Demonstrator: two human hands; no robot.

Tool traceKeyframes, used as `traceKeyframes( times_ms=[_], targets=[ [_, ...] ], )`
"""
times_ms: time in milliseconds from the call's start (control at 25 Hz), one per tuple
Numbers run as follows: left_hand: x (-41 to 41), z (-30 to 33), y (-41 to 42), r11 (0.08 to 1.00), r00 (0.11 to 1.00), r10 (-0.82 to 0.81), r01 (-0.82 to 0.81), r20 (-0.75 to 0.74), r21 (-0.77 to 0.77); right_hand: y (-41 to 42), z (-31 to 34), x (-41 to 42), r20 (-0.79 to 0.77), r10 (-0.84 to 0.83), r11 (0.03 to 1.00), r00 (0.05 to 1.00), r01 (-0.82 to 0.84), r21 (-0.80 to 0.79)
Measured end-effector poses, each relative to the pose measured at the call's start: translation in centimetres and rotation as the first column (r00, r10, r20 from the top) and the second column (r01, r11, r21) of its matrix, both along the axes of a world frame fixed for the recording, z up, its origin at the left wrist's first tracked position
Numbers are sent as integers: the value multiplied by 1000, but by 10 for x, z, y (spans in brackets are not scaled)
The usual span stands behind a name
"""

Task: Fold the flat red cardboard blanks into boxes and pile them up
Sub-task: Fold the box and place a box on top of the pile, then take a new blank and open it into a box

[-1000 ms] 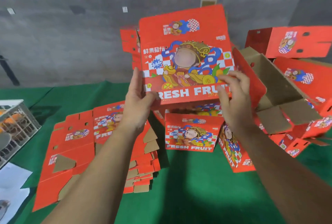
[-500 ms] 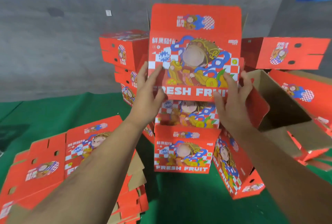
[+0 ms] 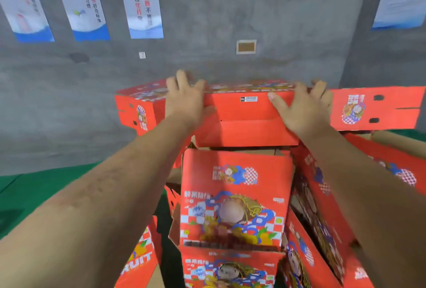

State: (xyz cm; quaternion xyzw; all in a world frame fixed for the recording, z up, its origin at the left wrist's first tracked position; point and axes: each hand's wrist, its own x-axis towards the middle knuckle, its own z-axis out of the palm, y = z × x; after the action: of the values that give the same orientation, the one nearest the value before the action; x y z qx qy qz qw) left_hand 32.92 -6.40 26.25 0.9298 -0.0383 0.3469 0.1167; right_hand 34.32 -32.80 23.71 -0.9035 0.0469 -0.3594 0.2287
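Head | left hand (image 3: pixel 184 98), right hand (image 3: pixel 304 107) grip folded box (image 3: pixel 246 124) atop pile (image 3: pixel 235 197)

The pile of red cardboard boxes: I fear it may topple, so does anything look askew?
Yes. The red printed box under the top red box leans, and the boxes at right slant steeply rather than sitting square. Both hands, left hand and right hand, steady the top box.

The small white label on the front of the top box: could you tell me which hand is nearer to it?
The right. The right hand has its thumb just right of the white label; the left hand grips the top box farther off to the label's left.
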Motion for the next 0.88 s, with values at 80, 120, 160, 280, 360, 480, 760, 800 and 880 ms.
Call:
traceKeyframes(
  times_ms=[80,120,160,280,360,480,760,800,880],
  targets=[
    [-8,-15,-1,998,996,37,-41,-85,-37,13,-11,-14,74,13,997,997,-8,-72],
    [-15,-26,-3,995,994,-52,43,-98,-90,25,-19,-26,117,53,991,992,-38,-131],
    [-26,-37,-7,983,983,-146,132,-108,-129,39,-29,-40,131,87,980,988,-62,-189],
    [-70,-74,-11,889,946,-323,315,33,-332,85,-61,-88,109,235,950,966,-204,-236],
    [-100,-105,-3,837,936,-335,348,109,-423,117,-83,-118,83,341,929,936,-322,-181],
    [-142,-154,23,779,964,-266,227,19,-584,163,-119,-156,-53,451,884,891,-454,-116],
    [-244,-276,126,779,946,-21,-187,-323,-598,260,-255,-216,-467,637,758,614,-609,234],
    [-261,-298,146,821,876,83,-330,-474,-467,270,-278,-223,-548,661,744,513,-543,389],
    [-298,-340,181,855,611,208,-493,-764,-161,287,-317,-236,-680,630,776,374,-339,532]
  ],
)
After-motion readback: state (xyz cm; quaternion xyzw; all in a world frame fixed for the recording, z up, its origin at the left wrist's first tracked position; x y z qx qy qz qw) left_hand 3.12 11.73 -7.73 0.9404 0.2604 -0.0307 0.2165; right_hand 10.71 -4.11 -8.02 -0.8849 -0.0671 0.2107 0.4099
